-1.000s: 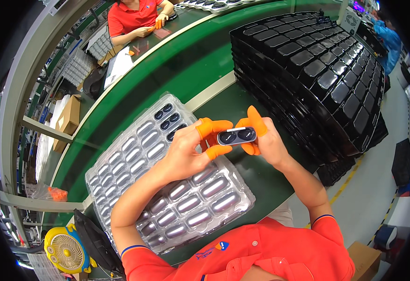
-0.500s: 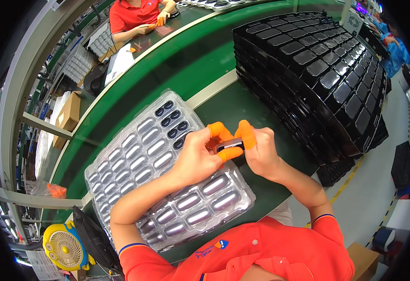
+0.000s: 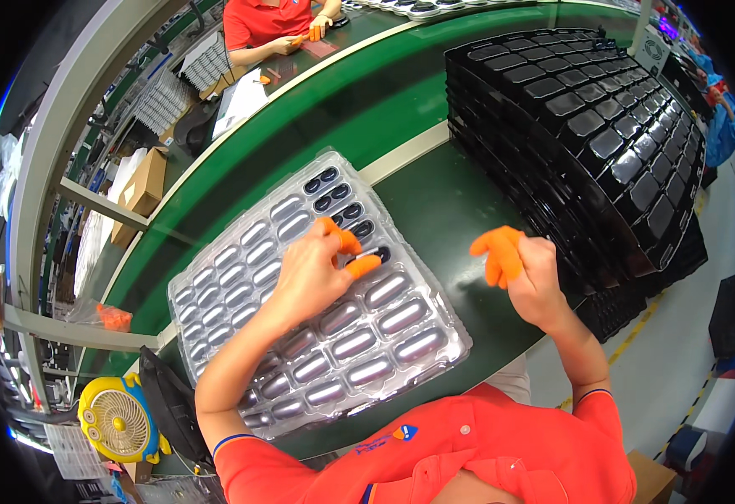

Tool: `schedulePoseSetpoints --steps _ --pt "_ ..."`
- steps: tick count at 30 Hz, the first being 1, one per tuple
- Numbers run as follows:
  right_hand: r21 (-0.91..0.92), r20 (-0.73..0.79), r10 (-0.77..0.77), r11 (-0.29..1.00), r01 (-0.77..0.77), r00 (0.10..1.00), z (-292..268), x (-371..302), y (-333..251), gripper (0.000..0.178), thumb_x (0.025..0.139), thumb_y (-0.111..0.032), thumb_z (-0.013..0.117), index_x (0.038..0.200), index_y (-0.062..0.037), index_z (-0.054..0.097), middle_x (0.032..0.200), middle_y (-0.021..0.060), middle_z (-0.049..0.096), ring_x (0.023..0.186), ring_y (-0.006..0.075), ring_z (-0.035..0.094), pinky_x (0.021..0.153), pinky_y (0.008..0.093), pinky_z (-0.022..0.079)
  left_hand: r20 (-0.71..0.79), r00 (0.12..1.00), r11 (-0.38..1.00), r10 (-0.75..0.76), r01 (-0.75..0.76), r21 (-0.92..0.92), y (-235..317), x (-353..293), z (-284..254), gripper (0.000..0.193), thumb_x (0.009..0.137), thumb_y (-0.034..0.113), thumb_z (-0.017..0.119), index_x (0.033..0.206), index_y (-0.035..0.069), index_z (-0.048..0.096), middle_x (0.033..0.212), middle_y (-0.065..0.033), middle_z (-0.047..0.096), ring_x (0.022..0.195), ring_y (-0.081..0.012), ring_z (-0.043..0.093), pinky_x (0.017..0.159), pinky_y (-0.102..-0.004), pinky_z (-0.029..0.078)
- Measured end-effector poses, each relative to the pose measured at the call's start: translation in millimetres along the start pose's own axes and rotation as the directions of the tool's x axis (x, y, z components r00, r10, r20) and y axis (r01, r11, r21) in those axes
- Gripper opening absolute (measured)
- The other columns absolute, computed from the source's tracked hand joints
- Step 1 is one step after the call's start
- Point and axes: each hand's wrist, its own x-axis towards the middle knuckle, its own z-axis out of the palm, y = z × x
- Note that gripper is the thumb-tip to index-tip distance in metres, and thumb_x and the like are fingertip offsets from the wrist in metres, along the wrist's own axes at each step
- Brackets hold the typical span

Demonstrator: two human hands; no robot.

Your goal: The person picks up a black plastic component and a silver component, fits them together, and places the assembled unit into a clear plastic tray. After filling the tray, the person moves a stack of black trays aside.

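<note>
One glossy black oval piece [image 3: 381, 254] between orange-covered left fingers [image 3: 363, 267]

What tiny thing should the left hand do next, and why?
Perhaps the left hand should gently settle the dark case into the clear tray. Its thumb and finger are around the case at the tray, next to other dark cases lying there; whether it is fully seated is hidden.

And there, the dark case [image 3: 383, 253] is partly covered by the left hand [image 3: 313, 273], part of the clear tray [image 3: 454, 338] is masked by the forearm [image 3: 246, 357], and a co-worker [image 3: 262, 27] is cropped up top.
</note>
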Motion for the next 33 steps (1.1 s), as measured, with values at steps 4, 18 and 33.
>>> schedulePoseSetpoints --steps 4,18,33 --pt "-0.077 0.169 -0.03 0.996 0.044 0.985 -28.0 -20.6 -20.8 0.015 0.086 -0.008 0.05 0.088 0.0007 0.061 0.058 0.008 0.055 0.046 0.0162 0.051 0.045 0.0265 0.042 -0.098 0.985 0.983 0.14 -0.127 0.13 10.8 -9.4 10.2 0.03 0.07 0.025 0.075 0.086 0.004 0.062 0.082 -0.0113 0.054 0.065 -0.0277 0.058 0.055 -0.0375 0.048" --pt "-0.862 0.01 -0.051 0.505 0.034 0.999 -301.2 158.6 25.0 0.028 0.076 -0.007 0.059 0.104 -0.0006 0.06 0.083 0.0098 0.066 0.079 0.0221 0.063 0.068 0.0327 0.051 0.314 0.949 0.999 0.022 -0.006 -0.051 64.7 -12.3 -21.5 0.035 0.071 0.015 0.073 0.101 0.002 0.06 0.083 -0.0124 0.06 0.068 -0.0244 0.06 0.063 -0.0326 0.049" --pt "-0.469 0.023 0.063 0.882 -0.045 0.998 -218.8 208.6 26.4 0.015 0.076 -0.003 0.065 0.09 0.0015 0.062 0.073 0.0088 0.063 0.061 0.0171 0.062 0.059 0.0271 0.051 0.348 0.897 0.829 0.272 -0.035 -0.558 53.4 10.9 -14.2 0.035 0.076 0.001 0.068 0.11 0.001 0.058 0.104 -0.0096 0.062 0.087 -0.0164 0.063 0.077 -0.0277 0.05"
